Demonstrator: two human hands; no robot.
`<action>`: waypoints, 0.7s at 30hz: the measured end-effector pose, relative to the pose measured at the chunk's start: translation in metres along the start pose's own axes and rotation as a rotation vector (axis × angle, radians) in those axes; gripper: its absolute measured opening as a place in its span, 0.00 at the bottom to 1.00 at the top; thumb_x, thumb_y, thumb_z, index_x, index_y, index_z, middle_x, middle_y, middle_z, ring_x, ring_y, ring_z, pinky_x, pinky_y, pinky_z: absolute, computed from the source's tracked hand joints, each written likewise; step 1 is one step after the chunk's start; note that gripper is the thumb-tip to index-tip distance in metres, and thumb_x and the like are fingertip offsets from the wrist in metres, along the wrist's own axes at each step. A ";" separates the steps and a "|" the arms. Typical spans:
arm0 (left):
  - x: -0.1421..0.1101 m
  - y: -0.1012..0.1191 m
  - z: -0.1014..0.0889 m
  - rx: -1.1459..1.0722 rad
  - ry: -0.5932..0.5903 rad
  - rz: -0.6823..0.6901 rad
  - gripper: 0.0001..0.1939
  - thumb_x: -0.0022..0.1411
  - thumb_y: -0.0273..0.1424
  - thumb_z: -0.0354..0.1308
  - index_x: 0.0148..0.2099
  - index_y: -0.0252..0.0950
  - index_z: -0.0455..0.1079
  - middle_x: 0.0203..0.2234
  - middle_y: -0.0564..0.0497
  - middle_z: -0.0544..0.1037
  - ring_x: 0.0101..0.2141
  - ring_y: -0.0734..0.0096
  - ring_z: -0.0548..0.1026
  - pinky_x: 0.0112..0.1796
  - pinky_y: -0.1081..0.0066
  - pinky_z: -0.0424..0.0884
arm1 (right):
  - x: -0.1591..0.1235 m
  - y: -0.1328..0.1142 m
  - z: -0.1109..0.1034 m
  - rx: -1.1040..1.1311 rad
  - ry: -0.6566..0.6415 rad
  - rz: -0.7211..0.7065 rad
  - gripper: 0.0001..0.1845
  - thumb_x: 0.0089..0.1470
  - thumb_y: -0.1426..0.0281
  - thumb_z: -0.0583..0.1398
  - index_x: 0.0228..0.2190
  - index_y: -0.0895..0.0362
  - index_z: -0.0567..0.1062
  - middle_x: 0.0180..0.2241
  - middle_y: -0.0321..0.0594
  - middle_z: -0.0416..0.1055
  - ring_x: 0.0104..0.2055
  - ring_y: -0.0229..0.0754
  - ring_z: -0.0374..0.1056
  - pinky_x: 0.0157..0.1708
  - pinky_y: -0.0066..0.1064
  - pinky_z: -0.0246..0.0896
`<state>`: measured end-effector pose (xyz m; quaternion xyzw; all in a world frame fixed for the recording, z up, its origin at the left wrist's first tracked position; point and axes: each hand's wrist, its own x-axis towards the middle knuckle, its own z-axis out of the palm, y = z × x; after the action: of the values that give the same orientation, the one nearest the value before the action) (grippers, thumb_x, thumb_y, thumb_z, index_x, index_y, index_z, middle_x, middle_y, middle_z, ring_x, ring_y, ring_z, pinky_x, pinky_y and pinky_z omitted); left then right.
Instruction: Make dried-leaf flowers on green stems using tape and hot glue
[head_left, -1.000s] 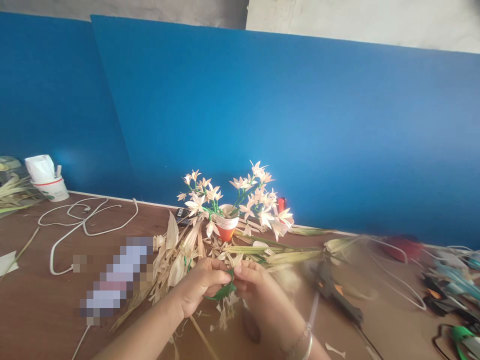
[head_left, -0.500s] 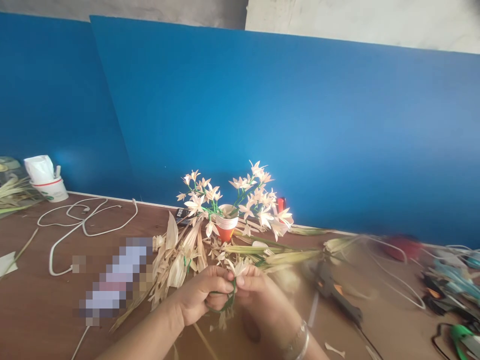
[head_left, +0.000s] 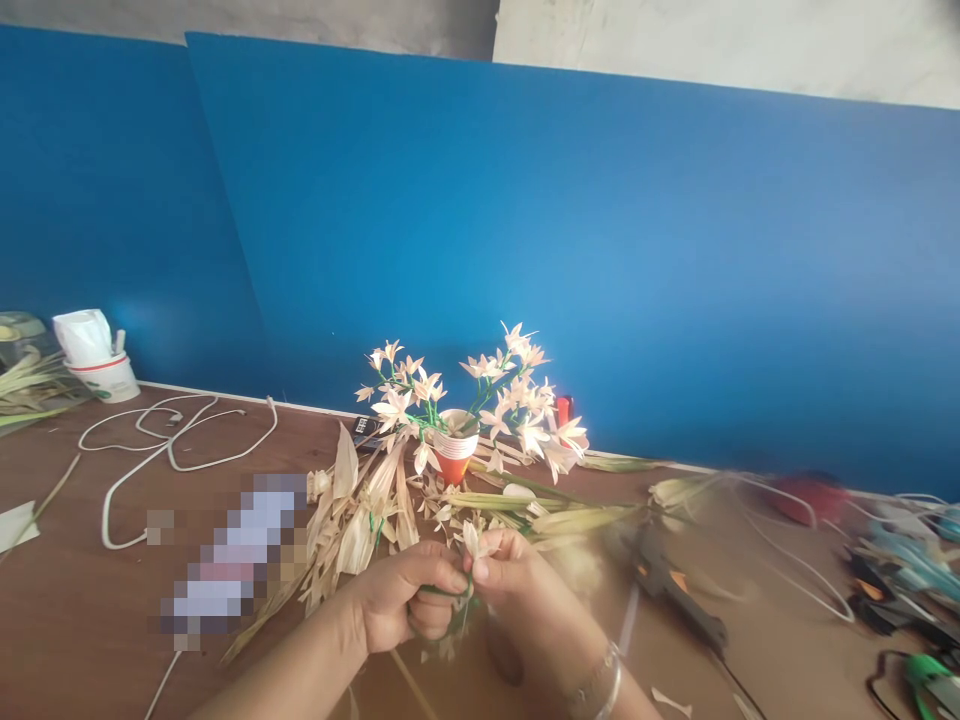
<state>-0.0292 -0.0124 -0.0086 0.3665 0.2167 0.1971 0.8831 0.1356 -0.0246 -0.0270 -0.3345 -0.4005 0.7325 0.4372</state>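
Fingers (head_left: 445, 574) pinch close: left hand (head_left: 405, 592) on green stem (head_left: 466, 592), right hand (head_left: 521, 590) at pale flower (head_left: 471, 537).
The flower stands roughly upright between them, nearer the right thumb, stem below.

The brown bench (head_left: 67, 640) carries, on its left, a white tub (head_left: 109, 382) with a red band, a looped white cable (head_left: 120, 480) and an object (head_left: 251, 545) masked by pixels. Around the middle, dry pale leaves (head_left: 330, 530) lie spread near an upright orange-red cup (head_left: 454, 470). Farther right rest a dark glue gun (head_left: 679, 590), pale scraps (head_left: 670, 702) nearer the front, and a blurred red item (head_left: 806, 498) towards the back.
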 end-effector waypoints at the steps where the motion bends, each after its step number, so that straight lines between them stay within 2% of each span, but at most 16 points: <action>1: 0.000 0.001 0.000 0.028 0.027 -0.004 0.15 0.45 0.29 0.61 0.20 0.37 0.54 0.08 0.67 0.46 0.12 0.87 0.39 0.17 0.74 0.35 | 0.000 0.000 0.000 -0.005 0.006 -0.003 0.16 0.30 0.61 0.71 0.18 0.59 0.75 0.17 0.33 0.62 0.22 0.33 0.52 0.22 0.27 0.42; 6: 0.001 0.006 0.002 0.189 0.238 0.064 0.13 0.43 0.33 0.63 0.22 0.35 0.61 0.09 0.66 0.49 0.13 0.86 0.41 0.19 0.72 0.35 | 0.003 -0.003 0.000 0.004 0.064 -0.002 0.15 0.32 0.63 0.71 0.18 0.59 0.73 0.17 0.33 0.64 0.21 0.33 0.53 0.23 0.27 0.43; 11: 0.006 0.006 0.007 0.379 0.534 0.174 0.11 0.41 0.33 0.63 0.21 0.34 0.64 0.10 0.63 0.55 0.15 0.84 0.48 0.19 0.73 0.40 | 0.006 -0.004 0.000 -0.012 0.149 0.000 0.16 0.34 0.62 0.70 0.18 0.59 0.71 0.17 0.33 0.64 0.21 0.32 0.54 0.22 0.27 0.43; 13: 0.007 0.004 0.009 0.429 0.618 0.191 0.12 0.40 0.33 0.64 0.21 0.34 0.63 0.10 0.63 0.57 0.15 0.83 0.50 0.19 0.74 0.41 | 0.006 -0.003 0.000 -0.028 0.183 0.012 0.17 0.34 0.62 0.70 0.18 0.59 0.71 0.16 0.32 0.63 0.20 0.32 0.54 0.22 0.26 0.43; 15: 0.008 0.003 0.010 0.417 0.641 0.184 0.13 0.40 0.35 0.64 0.21 0.35 0.63 0.10 0.63 0.57 0.15 0.84 0.50 0.19 0.74 0.41 | 0.006 -0.003 0.000 -0.036 0.201 0.023 0.17 0.34 0.61 0.70 0.18 0.59 0.71 0.16 0.31 0.63 0.19 0.31 0.53 0.22 0.26 0.43; 21: 0.011 -0.002 0.008 0.301 0.600 0.154 0.16 0.40 0.38 0.65 0.28 0.35 0.64 0.09 0.66 0.53 0.12 0.86 0.45 0.18 0.74 0.37 | 0.009 0.000 -0.003 -0.034 0.194 0.035 0.16 0.37 0.63 0.69 0.18 0.60 0.69 0.14 0.28 0.57 0.18 0.29 0.47 0.21 0.26 0.40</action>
<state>-0.0157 -0.0126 -0.0081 0.4337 0.4651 0.3281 0.6986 0.1349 -0.0158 -0.0299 -0.4183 -0.3629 0.6973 0.4551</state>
